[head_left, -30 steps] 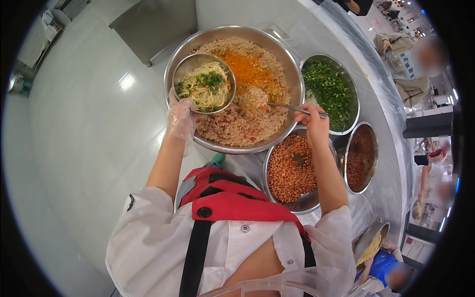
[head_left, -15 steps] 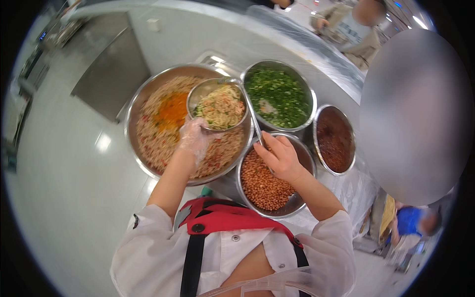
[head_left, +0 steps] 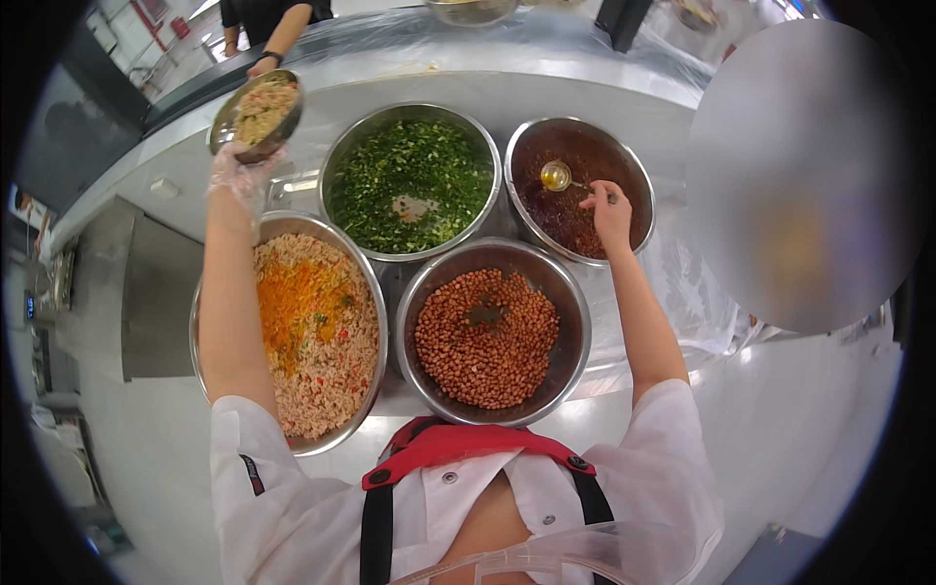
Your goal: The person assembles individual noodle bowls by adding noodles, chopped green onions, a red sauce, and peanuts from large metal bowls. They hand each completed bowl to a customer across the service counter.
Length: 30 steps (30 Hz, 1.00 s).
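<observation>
At the far left my left hand (head_left: 242,174), in a clear plastic glove, is closed on a small metal bowl (head_left: 226,115) of noodles with minced topping. A co-worker's hand (head_left: 263,66) is at the bowl's far rim; whether it grips the bowl I cannot tell. My right hand (head_left: 610,211), which looks bare, grips a metal ladle (head_left: 557,175) by its handle. The ladle's cup, with yellowish liquid in it, is over the dark red sauce (head_left: 575,229) in the right metal pot (head_left: 646,226).
Chopped greens (head_left: 429,161) fill a metal pot at the middle back. Nearer me, peanut-like reddish-brown pieces (head_left: 478,361) lie in another. A wide basin (head_left: 378,390) under my left forearm holds a pale minced mix with orange on top. Behind runs a plastic-covered ledge (head_left: 546,54).
My left hand has carried the noodle bowl from above the wide basin to the far left, towards the co-worker. My right hand has moved the ladle right, over the red sauce.
</observation>
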Available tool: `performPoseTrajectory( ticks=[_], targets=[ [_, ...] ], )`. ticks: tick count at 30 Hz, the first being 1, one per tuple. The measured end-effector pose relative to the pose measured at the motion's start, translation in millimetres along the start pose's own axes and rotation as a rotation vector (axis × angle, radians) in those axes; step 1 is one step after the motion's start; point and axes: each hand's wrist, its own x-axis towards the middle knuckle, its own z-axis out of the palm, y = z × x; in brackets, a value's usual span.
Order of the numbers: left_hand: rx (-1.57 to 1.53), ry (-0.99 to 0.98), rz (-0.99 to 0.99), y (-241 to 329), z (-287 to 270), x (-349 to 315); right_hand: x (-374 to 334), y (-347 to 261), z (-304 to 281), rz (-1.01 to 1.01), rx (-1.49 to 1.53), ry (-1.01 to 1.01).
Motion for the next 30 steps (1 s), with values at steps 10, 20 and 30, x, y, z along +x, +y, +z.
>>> performPoseTrajectory(
  ticks=[10, 20, 30],
  targets=[
    [-0.065, -0.052, 0.241, 34.8, 50.5, 57.0, -26.2, 60.4, 9.8, -0.399, -0.477, -0.206],
    [0.119, -0.178, -0.269, -159.1, 156.3, 24.1, -37.6, 44.1, -2.0, -0.164, -0.235, -0.307],
    [0.096, -0.314, -0.224, -178.0, 181.8, 48.4, -33.4, 47.7, -26.5, 0.222, 0.209, -0.204]
  ],
)
